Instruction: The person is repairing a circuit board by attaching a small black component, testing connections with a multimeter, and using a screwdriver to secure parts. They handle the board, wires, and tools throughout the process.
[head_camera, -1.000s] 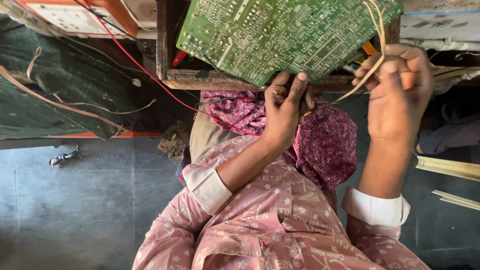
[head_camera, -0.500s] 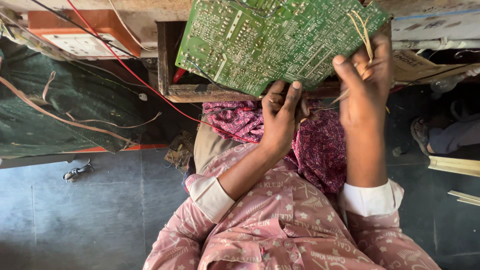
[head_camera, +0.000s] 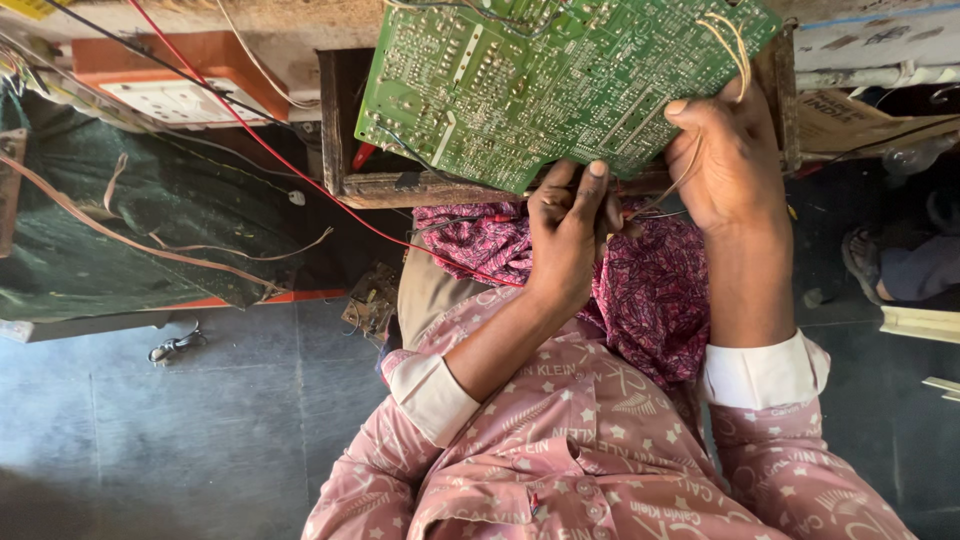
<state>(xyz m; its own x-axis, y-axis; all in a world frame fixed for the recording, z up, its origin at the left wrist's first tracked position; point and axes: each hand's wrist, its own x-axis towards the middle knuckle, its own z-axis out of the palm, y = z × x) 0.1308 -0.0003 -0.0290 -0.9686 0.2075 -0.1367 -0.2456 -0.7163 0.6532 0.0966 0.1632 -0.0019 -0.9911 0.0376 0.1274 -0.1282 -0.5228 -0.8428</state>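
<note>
A large green circuit board (head_camera: 540, 80), solder side up, is held tilted over a dark wooden frame (head_camera: 400, 185). My left hand (head_camera: 565, 235) pinches the board's near edge, with the fingers on top. My right hand (head_camera: 730, 150) grips the board's right corner and also holds thin pale wires (head_camera: 735, 45) that loop from that corner. A patterned magenta cloth (head_camera: 650, 290) lies on my lap below both hands.
A red wire (head_camera: 250, 135) runs from the upper left toward the board. An orange and white device (head_camera: 180, 85) sits at the upper left, above a dark green cloth (head_camera: 120, 230) with brown straps. Another person's sandalled foot (head_camera: 890, 265) is at the right, over a grey tiled floor (head_camera: 150, 440).
My right hand has moved in from the right and shifted up to the board's right corner with the pale wires. My left hand stays on the near edge.
</note>
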